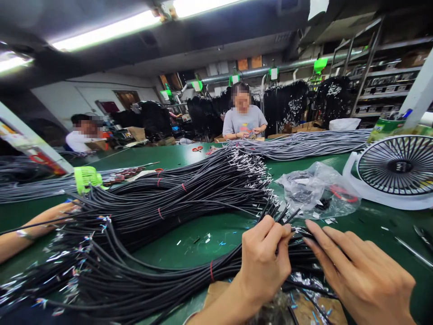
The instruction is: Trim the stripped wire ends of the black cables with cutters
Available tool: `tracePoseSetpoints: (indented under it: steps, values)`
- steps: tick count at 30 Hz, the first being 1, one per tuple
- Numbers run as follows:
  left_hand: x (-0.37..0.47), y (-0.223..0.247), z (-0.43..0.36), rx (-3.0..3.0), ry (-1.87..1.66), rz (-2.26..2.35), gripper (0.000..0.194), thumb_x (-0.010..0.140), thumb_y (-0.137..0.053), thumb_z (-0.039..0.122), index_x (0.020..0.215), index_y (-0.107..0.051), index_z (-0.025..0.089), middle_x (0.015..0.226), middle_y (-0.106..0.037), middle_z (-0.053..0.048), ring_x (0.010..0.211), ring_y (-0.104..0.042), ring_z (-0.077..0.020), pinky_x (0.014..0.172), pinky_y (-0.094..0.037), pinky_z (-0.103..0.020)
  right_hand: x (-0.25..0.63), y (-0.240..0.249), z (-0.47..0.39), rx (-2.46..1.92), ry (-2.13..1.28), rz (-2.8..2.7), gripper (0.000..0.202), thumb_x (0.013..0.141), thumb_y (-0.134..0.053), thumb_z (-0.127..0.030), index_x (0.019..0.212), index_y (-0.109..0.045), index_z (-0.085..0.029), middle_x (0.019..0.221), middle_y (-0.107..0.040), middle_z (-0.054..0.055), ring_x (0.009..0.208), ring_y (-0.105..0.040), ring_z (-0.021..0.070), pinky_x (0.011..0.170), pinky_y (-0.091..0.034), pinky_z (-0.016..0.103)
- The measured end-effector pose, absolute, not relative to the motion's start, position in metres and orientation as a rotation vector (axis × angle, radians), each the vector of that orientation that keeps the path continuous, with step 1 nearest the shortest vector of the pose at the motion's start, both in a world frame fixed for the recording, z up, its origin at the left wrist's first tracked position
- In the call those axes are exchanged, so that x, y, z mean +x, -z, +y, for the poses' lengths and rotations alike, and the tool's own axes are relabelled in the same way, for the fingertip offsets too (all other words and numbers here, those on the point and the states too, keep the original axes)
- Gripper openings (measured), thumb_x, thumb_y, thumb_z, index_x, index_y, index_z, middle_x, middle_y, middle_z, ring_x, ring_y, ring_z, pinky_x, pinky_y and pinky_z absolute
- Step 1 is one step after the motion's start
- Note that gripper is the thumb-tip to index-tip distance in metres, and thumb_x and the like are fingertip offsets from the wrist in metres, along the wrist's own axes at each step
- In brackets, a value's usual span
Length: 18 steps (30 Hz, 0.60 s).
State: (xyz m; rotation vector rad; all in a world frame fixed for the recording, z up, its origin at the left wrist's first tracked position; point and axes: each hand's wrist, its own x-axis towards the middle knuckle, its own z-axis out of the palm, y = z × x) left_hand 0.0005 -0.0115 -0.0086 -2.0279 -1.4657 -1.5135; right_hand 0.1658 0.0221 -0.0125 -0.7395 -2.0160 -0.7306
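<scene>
My left hand [265,259] is closed around black cables near their ends, fingers curled and knuckles up. Several cut cable ends stick out above it. My right hand [368,271] is at the right, its thumb and forefinger on either side of a black cable end [299,231] beside my left hand; the exact contact is partly hidden. A bundle of black cables [162,275], tied with a red band [211,271], runs left from my left hand. At its far left end, coloured wires [79,266] are bared.
A larger pile of black cables [189,185] lies behind on the green table [203,223]. Beyond the right hand are a clear plastic bag [318,185] and a fan [399,167]. A co-worker [244,117] sits opposite. Another person's arm [34,228] reaches in at left.
</scene>
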Motion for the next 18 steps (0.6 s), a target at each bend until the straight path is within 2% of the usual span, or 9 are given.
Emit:
tracePoseSetpoints:
  steps: [5,11,14,18]
  values:
    - [0.001,0.013,-0.01,-2.004,1.423,-1.431,0.017,0.079,-0.051,0.002,0.068,-0.06,0.011,0.058,-0.046,-0.001,0.051,-0.041,-0.0096,0.049,-0.03,-0.024,0.165,0.017,0.022,-0.772,0.731,-2.097,0.029,0.086,-0.057,-0.025,0.114,-0.063,-0.017,0.088,-0.071,0.003,0.07,-0.059,0.018,0.066,-0.037,0.032]
    - [0.002,0.018,-0.008,-2.046,1.403,-1.447,0.018,0.08,-0.05,0.002,0.069,-0.059,0.012,0.059,-0.046,-0.001,0.053,-0.041,-0.01,0.048,-0.03,-0.024,0.164,0.016,0.024,-0.877,0.609,-2.123,0.026,0.092,-0.044,-0.03,0.097,-0.068,-0.021,0.075,-0.068,-0.001,0.056,-0.054,0.0141,0.057,-0.032,0.029]
    - [0.002,0.016,-0.009,-2.109,1.504,-1.499,0.015,0.08,-0.051,0.003,0.074,-0.06,0.014,0.065,-0.049,-0.001,0.057,-0.046,-0.0095,0.052,-0.034,-0.022,0.169,0.015,0.03,-0.926,0.479,-2.078,0.025,0.092,-0.044,-0.033,0.096,-0.067,-0.023,0.081,-0.068,-0.001,0.061,-0.059,0.0135,0.059,-0.035,0.028]
    - [0.001,0.012,-0.01,-2.157,1.56,-1.522,0.014,0.08,-0.052,0.004,0.079,-0.061,0.014,0.068,-0.052,-0.002,0.06,-0.048,-0.0097,0.055,-0.038,-0.021,0.175,0.011,0.034,-0.956,0.343,-2.025,0.026,0.089,-0.049,-0.038,0.104,-0.063,-0.022,0.09,-0.067,0.0,0.07,-0.062,0.0138,0.062,-0.038,0.026]
